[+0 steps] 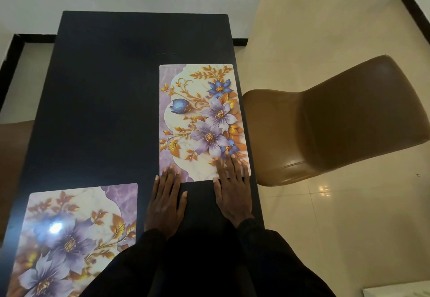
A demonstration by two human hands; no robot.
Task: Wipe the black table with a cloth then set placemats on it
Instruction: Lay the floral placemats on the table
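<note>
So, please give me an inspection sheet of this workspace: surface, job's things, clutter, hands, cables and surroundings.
Surface: black rectangular table, tiny pale marks near its middle.
Job's things: floral purple-and-gold rectangular placemat along the right edge; second floral placemat at near left.
Clutter: nothing seen.
Hands: left hand and right hand flat, fingertips on the right placemat's near end.
Cables: nothing seen.
Surroundings: brown padded chair at right; cream tiled floor.

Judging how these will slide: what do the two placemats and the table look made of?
Far placemat: probably thin, stiff printed plastic; it lies flat with crisp edges. Near placemat: same print, glossy, showing a bright light glare. Black table: matte, faintly textured top, perhaps laminate; can't tell for sure.
</note>
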